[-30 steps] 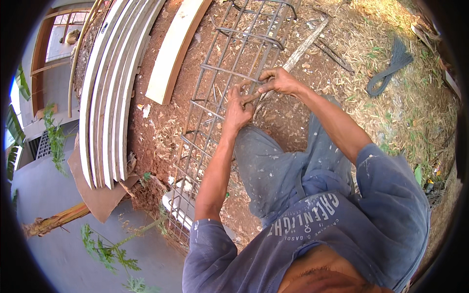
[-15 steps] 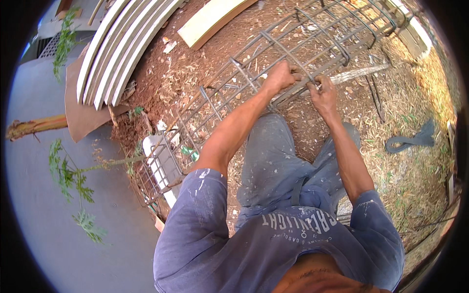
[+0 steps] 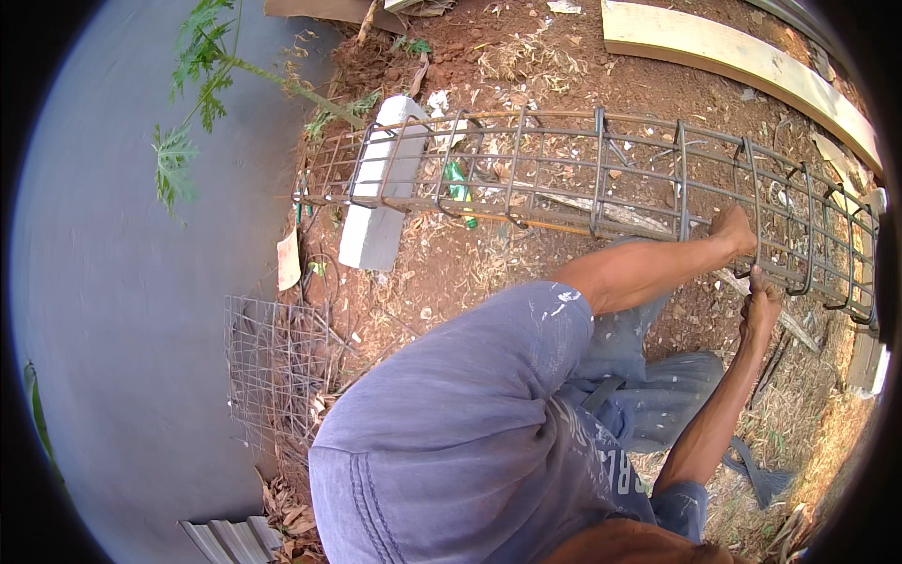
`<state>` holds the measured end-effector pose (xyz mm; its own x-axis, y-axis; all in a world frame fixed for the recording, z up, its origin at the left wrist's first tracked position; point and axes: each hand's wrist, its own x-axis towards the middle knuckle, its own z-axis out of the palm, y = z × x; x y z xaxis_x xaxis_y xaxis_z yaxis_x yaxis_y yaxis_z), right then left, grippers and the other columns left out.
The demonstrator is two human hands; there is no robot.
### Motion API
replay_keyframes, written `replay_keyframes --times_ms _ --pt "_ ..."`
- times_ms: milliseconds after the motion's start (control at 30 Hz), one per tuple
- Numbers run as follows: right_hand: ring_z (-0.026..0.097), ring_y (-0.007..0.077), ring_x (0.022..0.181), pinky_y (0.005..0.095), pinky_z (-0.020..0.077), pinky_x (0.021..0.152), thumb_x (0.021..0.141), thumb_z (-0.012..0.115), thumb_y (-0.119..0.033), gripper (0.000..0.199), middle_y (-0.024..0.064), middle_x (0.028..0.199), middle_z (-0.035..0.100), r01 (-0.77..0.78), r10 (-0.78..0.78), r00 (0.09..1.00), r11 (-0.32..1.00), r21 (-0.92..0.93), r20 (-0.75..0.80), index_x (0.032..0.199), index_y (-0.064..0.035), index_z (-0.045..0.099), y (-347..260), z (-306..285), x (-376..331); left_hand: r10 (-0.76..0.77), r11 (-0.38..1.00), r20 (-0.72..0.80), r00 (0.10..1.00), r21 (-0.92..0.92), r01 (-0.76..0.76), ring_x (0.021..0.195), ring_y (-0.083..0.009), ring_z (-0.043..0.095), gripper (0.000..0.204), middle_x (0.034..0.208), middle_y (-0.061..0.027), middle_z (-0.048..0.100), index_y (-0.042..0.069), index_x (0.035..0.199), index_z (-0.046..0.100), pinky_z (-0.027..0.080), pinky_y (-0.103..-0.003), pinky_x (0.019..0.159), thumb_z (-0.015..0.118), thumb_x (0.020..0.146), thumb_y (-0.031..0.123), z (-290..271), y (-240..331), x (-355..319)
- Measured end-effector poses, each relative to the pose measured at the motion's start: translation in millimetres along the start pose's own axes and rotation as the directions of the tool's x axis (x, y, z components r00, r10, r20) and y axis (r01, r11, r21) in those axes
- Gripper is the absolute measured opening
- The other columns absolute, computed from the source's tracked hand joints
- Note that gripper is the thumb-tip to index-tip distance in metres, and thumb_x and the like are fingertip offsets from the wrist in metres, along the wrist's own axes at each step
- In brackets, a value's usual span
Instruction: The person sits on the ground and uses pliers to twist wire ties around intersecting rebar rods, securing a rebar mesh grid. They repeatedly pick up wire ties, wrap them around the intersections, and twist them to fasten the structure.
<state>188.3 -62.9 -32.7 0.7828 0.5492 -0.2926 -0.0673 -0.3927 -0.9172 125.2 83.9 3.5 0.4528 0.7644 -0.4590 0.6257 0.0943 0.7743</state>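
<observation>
A long cage of steel rebar (image 3: 599,174), with square stirrups along straight bars, runs across in front of me. Near its right part, my left hand (image 3: 735,233) reaches over the near bars, its fingers curled against a stirrup and partly hidden. Just nearer to me, my right hand (image 3: 761,305) is closed at the lower corner of that stirrup, thumb pointing up along the metal. A white block (image 3: 383,188) lies crosswise under the left part of the cage. Any small thing between my fingers is too hidden to make out.
A grey wall (image 3: 113,310) stands on the left, with a leafy plant (image 3: 235,64) before it. Rusty wire mesh (image 3: 272,367) leans near the wall. Beyond the cage lies a wooden plank (image 3: 723,47). A green bottle (image 3: 458,188) and a dark cloth strip (image 3: 756,475) are on the ground.
My view has swung left, bringing in the cage's left end, the white block and the wire mesh. Both hands stay close together at the cage.
</observation>
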Motion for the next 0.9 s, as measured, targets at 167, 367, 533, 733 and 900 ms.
replay_keyframes --times_ms 167,367,533,733,900 --pt "0.038 0.0033 0.045 0.0194 0.0263 0.038 0.085 0.075 -0.027 0.025 -0.005 0.06 0.048 -0.122 0.065 0.983 0.93 0.345 0.173 0.081 -0.0068 0.061 9 -8 6 0.664 0.731 -0.045 0.746 0.245 -0.636 0.074 -0.0379 0.065 0.013 0.081 -0.0212 0.067 0.0 0.078 0.071 0.054 -0.044 0.072 0.072 0.068 0.009 7 -30 -41" --pt "0.049 0.0078 0.054 0.0253 0.0363 0.047 0.086 0.068 -0.02 0.021 0.0004 0.064 0.055 -0.107 0.09 0.989 0.984 0.141 0.121 0.087 0.0013 0.065 -12 -18 -15 0.792 0.577 0.072 0.606 0.234 -0.782 0.073 -0.0371 0.065 0.018 0.078 -0.0186 0.066 0.006 0.08 0.073 0.053 -0.046 0.069 0.065 0.079 0.023 -4 -18 -38" --pt "0.065 0.0308 0.065 0.0405 0.0496 0.063 0.085 0.061 -0.018 0.024 0.0217 0.081 0.069 0.249 -0.256 0.966 0.891 -0.379 0.032 0.095 0.0022 0.068 -33 -25 -65 0.802 0.593 -0.088 0.59 0.226 -0.773 0.076 -0.0377 0.065 0.017 0.082 -0.0183 0.065 0.002 0.08 0.072 0.052 -0.046 0.069 0.07 0.074 0.018 8 -27 -40" --pt "0.065 0.0396 0.079 0.0453 0.051 0.074 0.085 0.057 -0.017 0.022 0.0253 0.085 0.066 0.455 -0.428 0.886 0.72 -0.525 0.18 0.096 -0.0021 0.069 -79 -22 -30 0.775 0.614 0.037 0.631 0.192 -0.766 0.076 -0.0358 0.064 0.014 0.084 -0.0166 0.065 0.004 0.079 0.073 0.049 -0.044 0.068 0.07 0.073 0.017 7 -25 -41" --pt "0.066 0.0392 0.078 0.0468 0.0512 0.073 0.083 0.059 -0.02 0.021 0.0239 0.083 0.067 0.287 -0.277 0.947 0.512 -0.81 0.161 0.089 -0.003 0.07 -82 -25 15 0.767 0.641 -0.086 0.636 0.166 -0.75 0.077 -0.0353 0.064 0.012 0.08 -0.0151 0.067 0.007 0.078 0.073 0.05 -0.044 0.068 0.069 0.071 0.016 12 -26 -44"
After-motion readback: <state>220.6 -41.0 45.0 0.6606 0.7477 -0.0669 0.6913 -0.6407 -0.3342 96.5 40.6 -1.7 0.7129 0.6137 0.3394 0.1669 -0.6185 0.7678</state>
